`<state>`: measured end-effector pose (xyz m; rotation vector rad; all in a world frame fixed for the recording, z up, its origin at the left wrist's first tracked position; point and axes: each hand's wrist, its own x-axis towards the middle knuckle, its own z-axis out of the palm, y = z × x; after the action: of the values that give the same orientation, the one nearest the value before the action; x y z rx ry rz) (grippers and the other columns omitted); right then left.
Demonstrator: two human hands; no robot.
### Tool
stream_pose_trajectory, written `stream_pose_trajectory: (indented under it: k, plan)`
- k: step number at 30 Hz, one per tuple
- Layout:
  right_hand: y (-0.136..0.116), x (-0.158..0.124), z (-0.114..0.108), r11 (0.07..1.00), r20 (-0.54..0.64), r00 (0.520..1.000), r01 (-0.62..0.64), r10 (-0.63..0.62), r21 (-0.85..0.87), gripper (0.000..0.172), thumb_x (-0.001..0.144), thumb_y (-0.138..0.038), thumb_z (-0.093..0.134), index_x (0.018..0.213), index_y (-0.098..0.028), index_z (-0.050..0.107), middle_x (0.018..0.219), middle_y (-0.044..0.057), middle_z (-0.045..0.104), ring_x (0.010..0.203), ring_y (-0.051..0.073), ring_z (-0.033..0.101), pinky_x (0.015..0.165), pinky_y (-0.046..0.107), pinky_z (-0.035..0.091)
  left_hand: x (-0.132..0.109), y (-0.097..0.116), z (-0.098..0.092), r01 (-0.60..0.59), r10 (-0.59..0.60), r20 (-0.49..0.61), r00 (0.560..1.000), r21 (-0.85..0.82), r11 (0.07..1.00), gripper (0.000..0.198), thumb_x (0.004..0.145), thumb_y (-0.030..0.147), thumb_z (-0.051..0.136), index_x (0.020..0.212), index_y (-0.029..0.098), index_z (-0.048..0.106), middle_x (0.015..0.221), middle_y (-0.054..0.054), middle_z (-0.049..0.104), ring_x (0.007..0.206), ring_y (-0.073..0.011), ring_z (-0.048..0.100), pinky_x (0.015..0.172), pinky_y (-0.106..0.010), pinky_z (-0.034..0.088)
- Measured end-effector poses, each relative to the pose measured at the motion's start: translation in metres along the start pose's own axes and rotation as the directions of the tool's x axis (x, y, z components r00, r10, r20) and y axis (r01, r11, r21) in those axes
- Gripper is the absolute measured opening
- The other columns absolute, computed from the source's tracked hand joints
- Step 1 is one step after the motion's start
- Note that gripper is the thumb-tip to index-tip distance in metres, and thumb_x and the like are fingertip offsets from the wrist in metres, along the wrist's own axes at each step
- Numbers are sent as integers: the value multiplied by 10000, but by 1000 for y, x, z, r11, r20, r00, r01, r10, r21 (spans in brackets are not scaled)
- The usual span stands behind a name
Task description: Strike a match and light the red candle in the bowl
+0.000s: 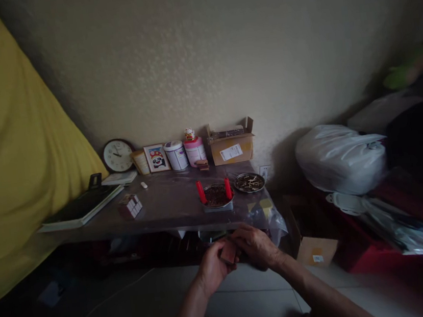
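The hands (212,270) met around a small box (228,252), just short of the tabletop (176,199). Ahead of them on it stood a tin (218,208), a candle (201,193) at its left end, another at its right; a dish (251,190) of sticks lay just right of it. Farther from the hands, along the wall (182,44), stood, left to right, a clock (117,156), framed picture (157,158), two canisters (176,156), the right one under a figurine (189,134), and a cardboard box (233,151). Left of the hands sat a puzzle cube (129,206); well to their right, a plastic bag (342,158).
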<state>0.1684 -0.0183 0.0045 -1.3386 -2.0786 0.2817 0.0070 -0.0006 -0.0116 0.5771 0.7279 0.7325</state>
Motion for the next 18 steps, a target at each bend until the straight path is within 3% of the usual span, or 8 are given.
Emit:
stream_pose_trajectory:
  k: [9,18]
  plan:
    - [2,-2,6,979,142,990,10,20,-204,159,862,-175,451,844,-193,608,853,26,626,771,135,600,669,212,456,5,-6,-5,25,-21,-61,998,68,997,182,750,265,481,826,144,596,605,-31,645,456,-129,531,430,-228,323]
    - [5,-4,11,929,158,981,163,-116,-332,138,877,-169,432,808,-178,550,823,31,580,713,132,556,624,219,463,1,-5,-2,41,-34,-67,997,107,993,212,746,264,493,907,164,588,586,0,630,410,-114,516,397,-215,296]
